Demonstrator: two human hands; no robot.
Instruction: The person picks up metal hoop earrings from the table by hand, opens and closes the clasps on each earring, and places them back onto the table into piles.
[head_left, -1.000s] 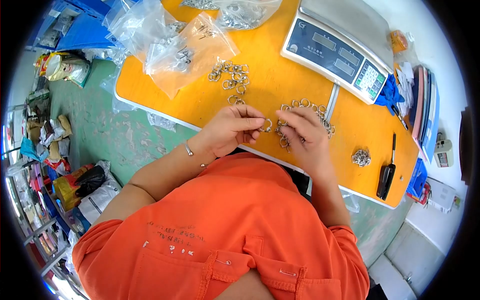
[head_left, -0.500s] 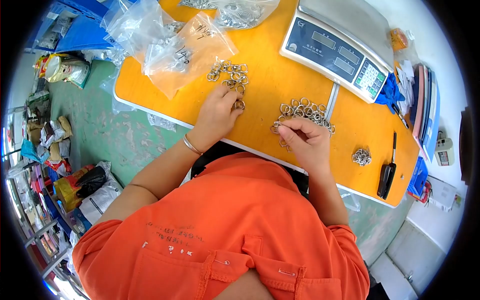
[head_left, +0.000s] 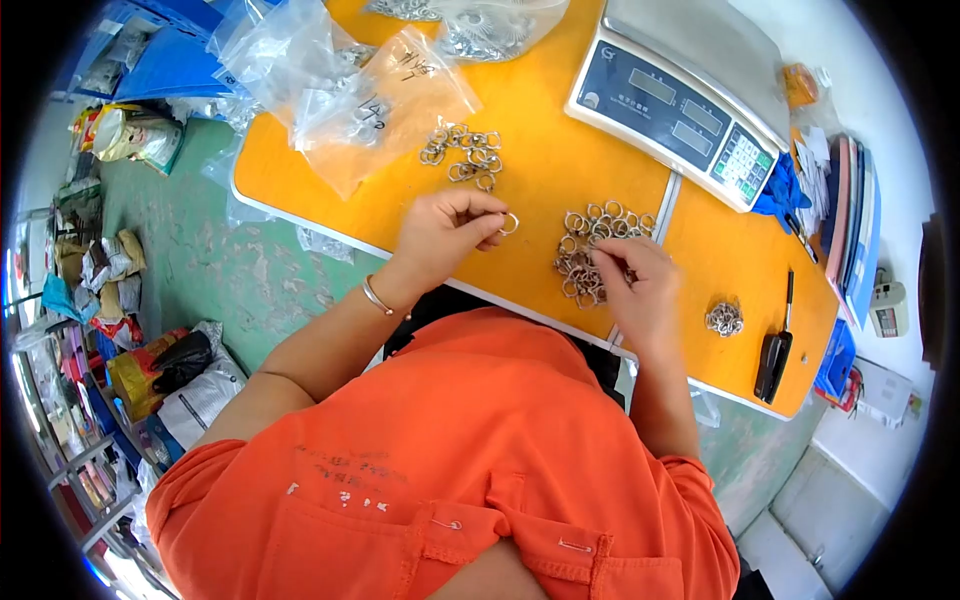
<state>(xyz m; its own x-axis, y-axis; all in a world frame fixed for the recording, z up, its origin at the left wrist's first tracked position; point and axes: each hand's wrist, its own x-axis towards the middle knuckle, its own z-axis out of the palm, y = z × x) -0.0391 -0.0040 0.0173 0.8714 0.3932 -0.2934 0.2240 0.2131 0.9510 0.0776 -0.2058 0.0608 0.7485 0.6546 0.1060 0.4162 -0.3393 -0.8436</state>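
- Head view: the left hand [head_left: 440, 238] pinches a metal ring [head_left: 511, 224] above the bench [head_left: 540, 130], near its front edge; a loose pinch could let it drop and roll off.
- The right hand [head_left: 645, 285] has its fingertips drawn together at the ring pile [head_left: 582, 265]; whether they grip one, I cannot tell. Overlapping rings could snag and drag neighbours along.
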